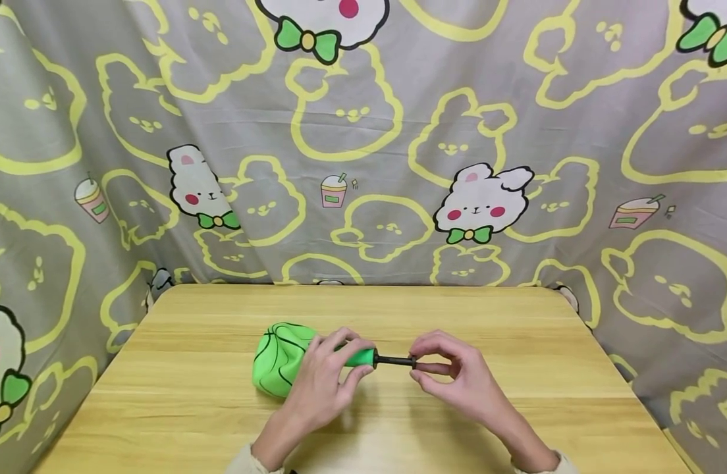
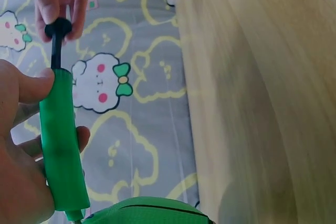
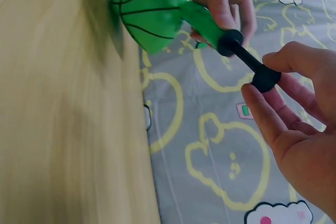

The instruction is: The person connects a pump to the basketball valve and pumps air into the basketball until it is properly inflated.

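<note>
A soft, partly crumpled green ball (image 1: pixel 280 359) with black lines lies at the left of the hands in the head view. My left hand (image 1: pixel 326 378) grips the green barrel of a small hand pump (image 2: pixel 62 140), whose nozzle end meets the ball. The black plunger rod (image 1: pixel 393 361) is drawn out of the barrel toward the right. My right hand (image 1: pixel 458 375) pinches the black knob (image 3: pixel 266 79) at the rod's end between thumb and fingers. Where the nozzle enters the ball is mostly hidden.
A light wooden table (image 1: pixel 191 368) lies under the hands. Behind it and at the sides hangs a grey curtain (image 1: pixel 375 131) with yellow outlines, white bears and pink cups.
</note>
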Motion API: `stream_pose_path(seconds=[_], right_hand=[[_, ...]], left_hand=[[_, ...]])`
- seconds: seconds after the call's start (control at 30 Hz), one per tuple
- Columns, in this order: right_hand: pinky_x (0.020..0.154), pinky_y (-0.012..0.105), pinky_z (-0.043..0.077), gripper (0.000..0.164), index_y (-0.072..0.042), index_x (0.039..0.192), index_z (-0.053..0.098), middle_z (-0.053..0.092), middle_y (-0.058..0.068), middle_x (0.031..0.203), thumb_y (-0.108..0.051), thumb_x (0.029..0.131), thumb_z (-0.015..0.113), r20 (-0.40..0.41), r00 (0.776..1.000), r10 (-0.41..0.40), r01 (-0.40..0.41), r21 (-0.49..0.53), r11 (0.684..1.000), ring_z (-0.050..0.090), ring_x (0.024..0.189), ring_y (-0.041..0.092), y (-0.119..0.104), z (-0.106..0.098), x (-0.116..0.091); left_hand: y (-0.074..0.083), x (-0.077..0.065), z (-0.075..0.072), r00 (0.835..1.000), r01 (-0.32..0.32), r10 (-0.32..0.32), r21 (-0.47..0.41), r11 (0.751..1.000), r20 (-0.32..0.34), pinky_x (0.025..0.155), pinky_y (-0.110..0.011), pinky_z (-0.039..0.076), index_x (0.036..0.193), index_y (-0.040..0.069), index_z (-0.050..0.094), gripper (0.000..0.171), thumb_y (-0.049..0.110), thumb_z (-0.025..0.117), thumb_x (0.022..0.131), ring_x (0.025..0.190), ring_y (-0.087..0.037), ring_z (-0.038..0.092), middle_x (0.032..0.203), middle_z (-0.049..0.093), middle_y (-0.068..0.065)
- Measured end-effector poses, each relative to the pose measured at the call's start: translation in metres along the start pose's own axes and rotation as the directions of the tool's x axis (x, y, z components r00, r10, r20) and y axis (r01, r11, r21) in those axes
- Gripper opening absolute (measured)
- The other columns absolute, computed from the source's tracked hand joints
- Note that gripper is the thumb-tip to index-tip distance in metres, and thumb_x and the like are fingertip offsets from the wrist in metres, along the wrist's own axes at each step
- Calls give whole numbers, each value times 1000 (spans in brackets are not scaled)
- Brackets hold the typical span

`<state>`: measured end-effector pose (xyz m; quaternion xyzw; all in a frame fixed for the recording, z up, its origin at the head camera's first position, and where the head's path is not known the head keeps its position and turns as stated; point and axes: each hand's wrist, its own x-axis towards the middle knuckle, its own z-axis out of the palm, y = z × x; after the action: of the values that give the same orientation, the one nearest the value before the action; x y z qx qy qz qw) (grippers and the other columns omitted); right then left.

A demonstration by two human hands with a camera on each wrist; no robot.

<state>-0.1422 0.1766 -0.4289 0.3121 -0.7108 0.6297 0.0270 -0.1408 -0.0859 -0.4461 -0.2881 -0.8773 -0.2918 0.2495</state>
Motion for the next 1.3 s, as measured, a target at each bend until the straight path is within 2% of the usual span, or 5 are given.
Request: stream_pose_path(seconds=[0.17,0.53,0.8,1.0,1.3], right_hand=[[82,42,58,28,1,111,67,61,25,114,10,86,76,20,1000,-3,3,-11,1000,68,104,24,-7,-16,-2],[82,43,59,26,1,110,65,63,15,110,7,87,76,74,997,8,-4,-64,998,65,104,22,-17,-39,-6],[83,44,58,27,-1,110,67,63,14,112,7,87,77,76,997,7,-3,-53,999,65,107,22,-21,-41,-7],[82,44,58,29,4,111,67,64,18,114,10,85,77,27,999,-18,19,-8,1000,67,107,24,-16,-36,-4],[78,42,58,31,11,111,70,68,27,109,19,81,74,-54,986,-155,158,55,986,70,102,24,-7,-24,-2]], left_hand=[[-3,1,-5,1000,8,-8,7,1000,-20,86,-38,43,115,21,74,26,31,77,92,97,-10,62,110,63,7],[-8,-1,-14,999,14,-14,11,1000,-47,82,-36,41,113,22,73,24,32,77,91,93,-9,61,108,62,8],[-7,-1,-15,999,6,-6,-6,1000,-52,82,-36,41,114,22,73,24,31,76,92,94,-8,61,108,62,9],[-9,-2,-18,998,2,-2,11,1000,-69,81,-35,41,114,21,74,24,30,76,92,94,-10,62,108,63,7],[-6,-2,-18,997,-8,10,16,1000,-80,81,-35,40,113,20,75,25,30,77,90,95,-10,63,108,64,6]])
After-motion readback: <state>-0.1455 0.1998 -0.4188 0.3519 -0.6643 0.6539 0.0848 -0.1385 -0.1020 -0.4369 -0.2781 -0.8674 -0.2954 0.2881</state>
